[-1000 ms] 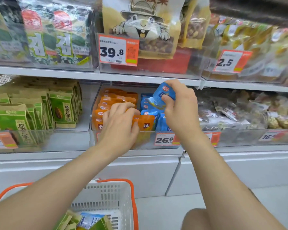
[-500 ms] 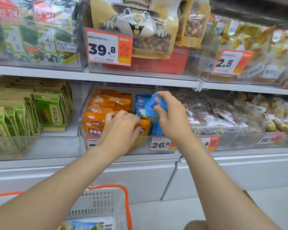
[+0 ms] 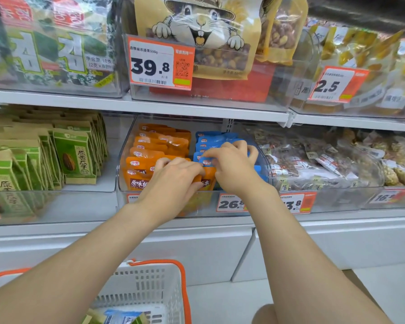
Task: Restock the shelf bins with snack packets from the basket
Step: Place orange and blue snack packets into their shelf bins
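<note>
A clear shelf bin (image 3: 124,174) on the middle shelf holds orange packets (image 3: 159,146) on its left side and blue packets (image 3: 211,139) on its right. My left hand (image 3: 173,181) lies over the front orange packets, fingers curled round their tops. My right hand (image 3: 234,167) is down in the blue row, pinching a blue packet (image 3: 206,161) at its top edge. The white basket with orange rim (image 3: 147,284) stands below at the bottom, with a blue packet and green packets (image 3: 119,318) inside it.
Green seed packets (image 3: 73,155) fill the bin to the left. A bin of clear-wrapped snacks (image 3: 313,160) sits to the right. The upper shelf carries seaweed packs (image 3: 52,43) and a nut bag with a hamster picture (image 3: 201,31). Price tags line the bin fronts.
My right hand has brought the blue packet down from above the bin into the blue row. The left hand stayed on the orange packets. The view shifted slightly.
</note>
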`<state>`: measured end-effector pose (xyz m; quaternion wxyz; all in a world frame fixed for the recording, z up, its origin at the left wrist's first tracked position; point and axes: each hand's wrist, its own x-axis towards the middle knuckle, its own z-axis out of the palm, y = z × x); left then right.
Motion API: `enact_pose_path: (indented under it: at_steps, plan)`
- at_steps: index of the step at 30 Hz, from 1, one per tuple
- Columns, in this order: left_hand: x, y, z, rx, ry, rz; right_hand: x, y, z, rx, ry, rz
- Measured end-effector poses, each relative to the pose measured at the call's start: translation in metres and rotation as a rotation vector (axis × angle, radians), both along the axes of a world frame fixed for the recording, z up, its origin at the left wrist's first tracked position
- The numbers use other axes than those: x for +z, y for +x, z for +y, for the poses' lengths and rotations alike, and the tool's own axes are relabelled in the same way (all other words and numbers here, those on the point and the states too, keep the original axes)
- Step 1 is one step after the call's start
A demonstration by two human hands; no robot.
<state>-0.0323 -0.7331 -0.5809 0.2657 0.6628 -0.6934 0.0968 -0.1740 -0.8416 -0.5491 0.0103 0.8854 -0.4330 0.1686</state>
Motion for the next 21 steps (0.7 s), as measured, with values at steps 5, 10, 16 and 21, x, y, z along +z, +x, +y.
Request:
enact_pose_path:
  at_steps: [5,10,16,21]
  plan:
    - [0.001,0.004,0.001,-0.050,0.003,-0.005,0.002,0.006,0.000,-0.092,-0.065,0.089]
    - [-0.002,0.007,0.010,-0.054,-0.022,-0.037,0.011,0.003,0.012,-0.093,-0.129,-0.032]
    - [-0.008,0.018,0.046,-0.009,-0.308,-0.108,0.019,0.007,0.061,0.181,0.036,-0.199]
    - [-0.041,0.036,0.087,-0.042,-0.213,-0.193,0.005,0.012,0.114,0.407,0.378,0.105]
